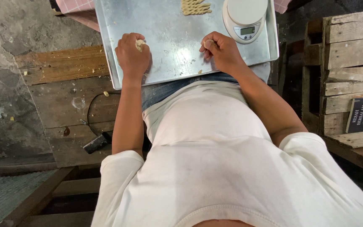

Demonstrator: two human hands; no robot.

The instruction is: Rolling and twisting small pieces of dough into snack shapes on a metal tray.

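Observation:
A shiny metal tray rests on my lap. My left hand lies on the tray's left part, fingers closed around a small pale lump of dough. My right hand rests near the tray's middle, pinching another small piece of dough between thumb and fingers. Several twisted dough sticks lie side by side at the far edge of the tray. A round white digital kitchen scale stands on the tray's far right corner, just beyond my right hand.
A worn wooden platform with crumbs lies left of the tray, and a dark tool with a cord sits on it. Wooden pallets with a dark sign stand at the right. Concrete floor is at far left.

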